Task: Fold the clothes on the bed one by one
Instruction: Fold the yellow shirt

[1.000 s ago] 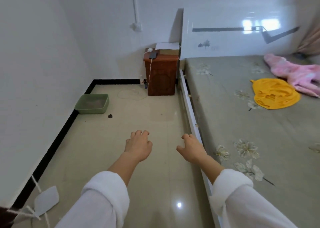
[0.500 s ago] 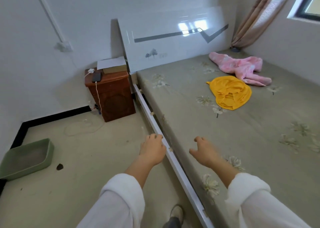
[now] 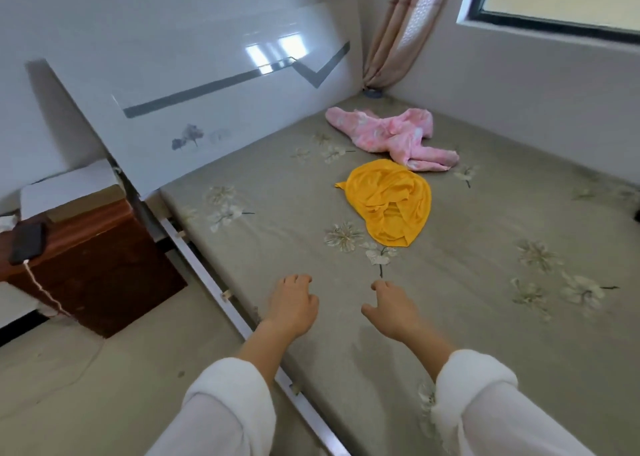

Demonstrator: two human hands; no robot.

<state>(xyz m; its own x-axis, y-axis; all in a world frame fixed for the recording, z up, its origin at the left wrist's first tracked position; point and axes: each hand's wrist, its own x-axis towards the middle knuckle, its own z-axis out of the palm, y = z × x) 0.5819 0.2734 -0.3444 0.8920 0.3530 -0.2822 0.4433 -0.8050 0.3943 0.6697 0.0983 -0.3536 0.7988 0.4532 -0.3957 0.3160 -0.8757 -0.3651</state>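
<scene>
Fingers (image 3: 294, 281) of my left hand (image 3: 294, 308) and right hand (image 3: 391, 313) are hanging loosely curled, gripping nothing; the yellow garment (image 3: 388, 203) is lying up-frame, lengthwise toward me, nearer my right.

Soft cloth on a matt sheet (image 3: 485, 317), high gloss on the headboard (image 3: 225, 85).
Sheet of grey-green woven cloth, matt, faintly rumpled, printed with pale flowers. Yellow garment (image 3: 388, 203) of thin smooth cloth, creased; pink garment (image 3: 391, 137) of fluffy, fleecy cloth. Headboard white, hard and mirror-glossy, with bright reflections. Nightstand (image 3: 97, 265) of dark reddish wood with a dull sheen; phone (image 3: 27, 242) black and glossy. Bed rail (image 3: 207, 279) smooth and white. Sleeves (image 3: 221, 403) of white fuzzy cloth. Floor (image 3: 104, 386) pale, smooth, hard-looking.
</scene>
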